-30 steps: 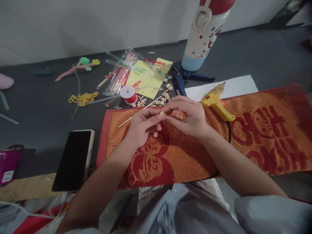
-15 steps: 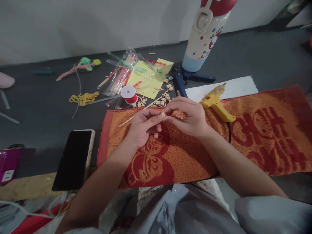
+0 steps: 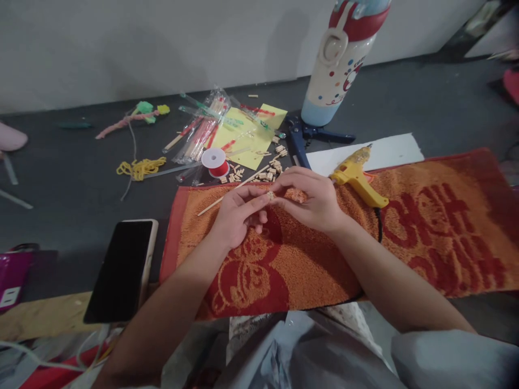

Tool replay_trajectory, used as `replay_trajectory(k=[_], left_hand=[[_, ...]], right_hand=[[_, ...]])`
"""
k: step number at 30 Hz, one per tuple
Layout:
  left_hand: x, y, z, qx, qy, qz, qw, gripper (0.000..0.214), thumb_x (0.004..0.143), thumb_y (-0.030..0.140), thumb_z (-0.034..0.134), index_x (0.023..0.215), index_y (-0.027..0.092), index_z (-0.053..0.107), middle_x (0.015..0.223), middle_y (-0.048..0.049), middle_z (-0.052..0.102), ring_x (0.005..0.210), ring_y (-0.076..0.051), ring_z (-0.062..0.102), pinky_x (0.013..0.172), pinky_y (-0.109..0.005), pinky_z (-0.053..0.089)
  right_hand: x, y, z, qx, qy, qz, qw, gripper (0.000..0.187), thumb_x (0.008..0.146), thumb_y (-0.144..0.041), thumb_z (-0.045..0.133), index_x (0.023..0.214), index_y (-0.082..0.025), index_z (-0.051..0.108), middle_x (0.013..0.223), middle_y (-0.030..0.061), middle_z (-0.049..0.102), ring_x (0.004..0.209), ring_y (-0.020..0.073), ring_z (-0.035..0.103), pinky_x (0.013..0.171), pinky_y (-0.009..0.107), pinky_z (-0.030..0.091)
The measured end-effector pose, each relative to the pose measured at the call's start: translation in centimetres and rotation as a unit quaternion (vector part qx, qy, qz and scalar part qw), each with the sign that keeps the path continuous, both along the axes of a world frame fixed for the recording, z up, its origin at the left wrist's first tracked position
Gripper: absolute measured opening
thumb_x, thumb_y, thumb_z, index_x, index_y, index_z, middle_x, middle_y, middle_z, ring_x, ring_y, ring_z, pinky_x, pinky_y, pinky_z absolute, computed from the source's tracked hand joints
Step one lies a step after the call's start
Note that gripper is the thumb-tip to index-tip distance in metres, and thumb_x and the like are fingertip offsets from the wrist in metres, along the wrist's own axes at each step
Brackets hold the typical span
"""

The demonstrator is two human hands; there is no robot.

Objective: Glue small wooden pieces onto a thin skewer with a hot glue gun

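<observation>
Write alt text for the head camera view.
Left hand and right hand pinch a small pale piece above an orange towel. A yellow glue gun lies to the right; beyond the towel are a red-and-white spool and scattered wooden pieces.

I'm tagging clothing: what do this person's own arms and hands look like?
The left hand and right hand are bare, with no visible gloves or rings; the forearms show no watch or bracelet. A loose, pale blue-grey fabric sleeve shows on the right arm.
</observation>
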State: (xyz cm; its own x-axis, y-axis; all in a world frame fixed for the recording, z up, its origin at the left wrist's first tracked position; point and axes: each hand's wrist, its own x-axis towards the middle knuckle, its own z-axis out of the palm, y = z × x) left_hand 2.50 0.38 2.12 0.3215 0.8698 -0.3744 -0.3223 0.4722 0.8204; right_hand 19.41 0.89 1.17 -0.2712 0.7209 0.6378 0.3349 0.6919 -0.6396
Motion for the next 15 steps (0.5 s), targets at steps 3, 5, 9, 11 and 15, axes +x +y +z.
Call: replay_trajectory(k=[3,5,9,11,15], left_hand=[[0.01,0.06,0.03,0.004,0.008,0.002,1.0,0.034,0.055,0.031,0.085,0.07,0.014,0.061,0.056,0.004,0.062,0.038,-0.007,0.051,0.027,-0.016,0.038],[-0.05,0.08,0.01,0.005,0.013,0.004,1.0,0.034,0.055,0.031,0.085,0.071,0.013,0.061,0.057,0.0037,0.062,0.037,-0.007,0.051,0.027,-0.016,0.038],[-0.23,0.11,-0.12,0.006,0.021,0.004,1.0,0.032,0.056,0.031,0.083,0.07,0.014,0.059,0.056,0.0042,0.061,0.038,-0.007,0.051,0.028,-0.017,0.039],[-0.27,0.13,-0.23,0.01,0.027,0.005,1.0,0.032,0.057,0.031,0.082,0.07,0.015,0.059,0.055,0.0045,0.06,0.037,-0.007,0.05,0.028,-0.017,0.04],[-0.22,0.2,-0.46,0.011,0.038,0.015,0.999,0.031,0.058,0.031,0.08,0.071,0.016,0.057,0.052,0.0059,0.056,0.036,-0.006,0.047,0.028,-0.016,0.037]], right_hand=[[0.02,0.0,0.01,-0.007,-0.001,0.008,1.0,0.006,0.085,-0.023,0.064,0.088,-0.018,0.064,0.082,0.0043,0.066,0.072,0.0124,0.062,0.065,0.027,0.053],[0.03,0.01,-0.01,-0.019,0.0,0.008,1.0,0.005,0.085,-0.023,0.064,0.088,-0.018,0.064,0.083,0.004,0.066,0.072,0.0125,0.062,0.065,0.027,0.053],[0.0,0.08,-0.11,-0.035,0.005,0.019,0.999,0.005,0.084,-0.022,0.066,0.088,-0.019,0.064,0.082,0.0035,0.066,0.072,0.0124,0.062,0.066,0.028,0.052],[-0.04,0.11,-0.14,-0.041,0.006,0.027,0.999,0.005,0.083,-0.021,0.067,0.088,-0.018,0.064,0.08,0.0034,0.066,0.072,0.0126,0.061,0.067,0.028,0.052],[-0.15,0.12,-0.17,-0.065,0.003,0.026,0.998,0.009,0.084,-0.022,0.067,0.091,-0.017,0.065,0.08,0.0032,0.066,0.071,0.0122,0.061,0.068,0.027,0.051]])
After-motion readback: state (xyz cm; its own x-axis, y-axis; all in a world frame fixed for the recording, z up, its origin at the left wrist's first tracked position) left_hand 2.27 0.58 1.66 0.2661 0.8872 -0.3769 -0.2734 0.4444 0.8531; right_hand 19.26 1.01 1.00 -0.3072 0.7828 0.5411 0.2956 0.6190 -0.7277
